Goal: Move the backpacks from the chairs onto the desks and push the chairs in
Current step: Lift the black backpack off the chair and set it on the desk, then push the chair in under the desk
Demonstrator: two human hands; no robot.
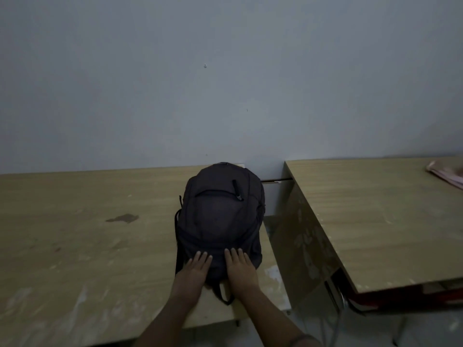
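Both our arms reach forward from the bottom of the view, forearms angled in toward each other. Our left hand (197,267) and right hand (239,265) lie side by side, palms down and fingers spread flat, pressed on the near end of the dark backpack (220,219); neither hand is closed around anything, they only rest on the fabric.

The backpack lies on its back on the wooden desk (75,246), stretching away from our fingertips toward the wall (225,83), its far end close to the desk's back edge. A strap loop (224,295) trails out between our wrists toward the near edge.

The room is dim, so the bag's seams and pockets are hard to read, and its left straps merge into shadow. Our palms cover its near end.

Just beyond our right hand the desk ends; a narrow gap separates it from a second desk (375,221) on the right, where a pink object (448,175) is cut off by the frame. Left of our left hand the desktop runs wide and bare, apart from a dark stain (122,218).
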